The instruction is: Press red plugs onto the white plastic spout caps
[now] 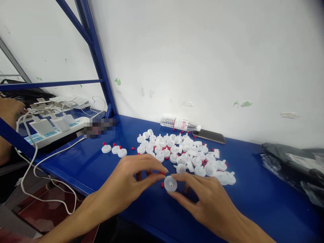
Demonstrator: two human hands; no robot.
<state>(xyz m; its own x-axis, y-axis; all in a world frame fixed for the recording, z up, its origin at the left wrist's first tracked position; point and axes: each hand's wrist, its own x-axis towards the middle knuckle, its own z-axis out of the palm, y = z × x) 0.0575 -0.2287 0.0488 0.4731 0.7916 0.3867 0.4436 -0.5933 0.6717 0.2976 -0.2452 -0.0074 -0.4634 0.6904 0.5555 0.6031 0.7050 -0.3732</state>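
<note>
My right hand [207, 195] grips a round translucent white nozzle cap [170, 184] between thumb and fingers, its small centre hole facing me. Just left of it, my left hand [136, 175] pinches something small whose red edge shows between the fingertips; it looks like one of the little red tips. Another red tip [162, 185] lies on the blue table under my hands. Beyond them spreads a pile of white nozzle caps [174, 158], with red tips scattered among them. To the left stand three white caps [122, 153] with red tips on their nozzles.
A water bottle [179, 124] lies by the wall beside a phone [209, 136]. Dark plastic bags [291, 165] sit at the right. On the left are a blue metal frame [97, 60], a power strip [73, 125] with white cables, and another person's arm [8, 114].
</note>
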